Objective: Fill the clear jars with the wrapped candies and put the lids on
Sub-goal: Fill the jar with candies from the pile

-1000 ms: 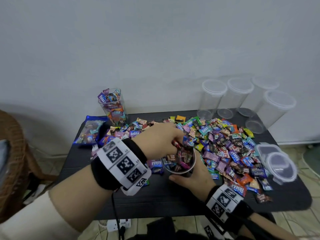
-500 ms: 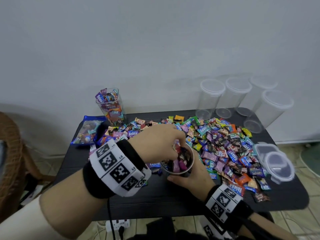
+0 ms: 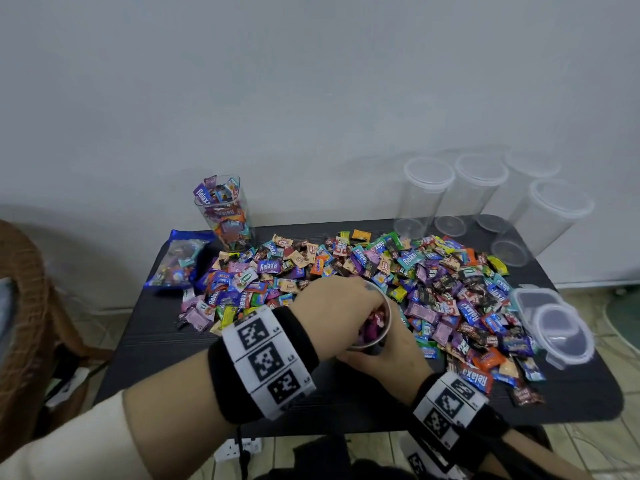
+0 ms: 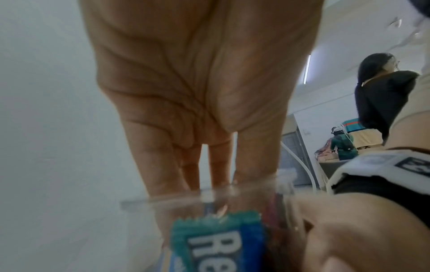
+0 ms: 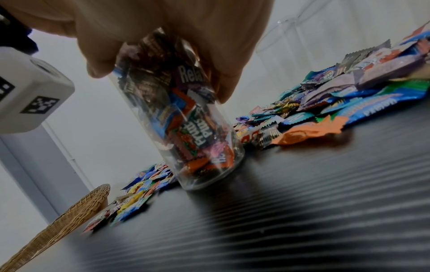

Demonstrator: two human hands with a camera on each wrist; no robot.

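Observation:
A clear jar (image 3: 387, 323) (image 5: 200, 132), mostly full of wrapped candies, stands on the black table (image 3: 346, 403) near its front edge. My right hand (image 3: 388, 358) grips the jar's upper part from the near side, thumb and fingers round the wall (image 5: 230, 88). My left hand (image 3: 332, 313) covers the mouth from above. In the left wrist view its straight fingers (image 4: 158, 165) reach down past the rim (image 4: 163, 199) onto the candies, above a blue Relaxa wrapper (image 4: 216, 243). A wide pile of loose candies (image 3: 433, 282) lies behind and right of the jar.
A candy-filled jar (image 3: 225, 213) without a lid stands back left, beside a blue candy bag (image 3: 180, 261). Several empty lidded jars (image 3: 424, 199) line the back right. Loose lids (image 3: 554, 323) lie at the right edge. A wicker chair (image 3: 20, 306) is left of the table.
My left hand has sunk lower over the jar's mouth, its fingers now down inside on the candies. The right hand keeps its grip on the jar.

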